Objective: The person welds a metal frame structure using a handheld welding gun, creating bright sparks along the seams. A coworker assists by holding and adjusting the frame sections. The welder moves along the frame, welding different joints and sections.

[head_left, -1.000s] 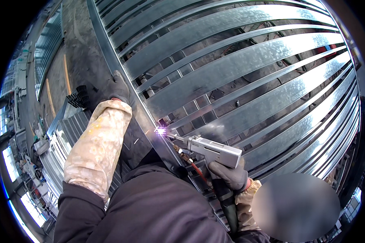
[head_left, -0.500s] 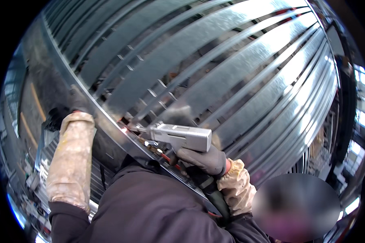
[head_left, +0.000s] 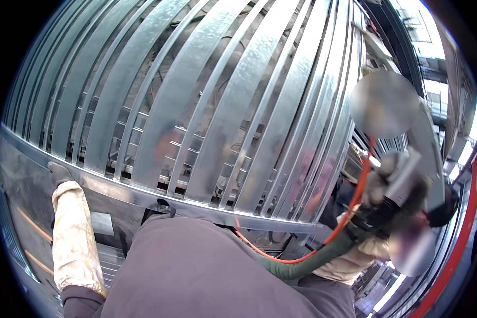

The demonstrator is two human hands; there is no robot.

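My gloved left hand (head_left: 60, 174) lies against the near metal rail (head_left: 116, 186) of a large slatted steel panel (head_left: 164, 127). Its fingers look extended along the edge, holding nothing. At the right, beyond the panel's corner, my gloved right hand (head_left: 377, 186) is wrapped round a silver handheld welding gun (head_left: 406, 179). Motion smears both hand and gun, and the nozzle cannot be made out. From the gun a green-sheathed cable (head_left: 323, 255) and an orange hose (head_left: 361, 183) loop back toward my body.
Long shiny slats with gaps between them fill the space ahead. A dark metal sheet (head_left: 24, 177) stands below the rail at left, near wooden strips (head_left: 34, 225). Along the far right runs a red beam (head_left: 453, 259). Round blurred patches hide parts of the right side.
My right hand has lifted the welding gun off the rail and swung it far right. The glow at its tip no longer shows. The view has turned; my left hand stays at the rail.
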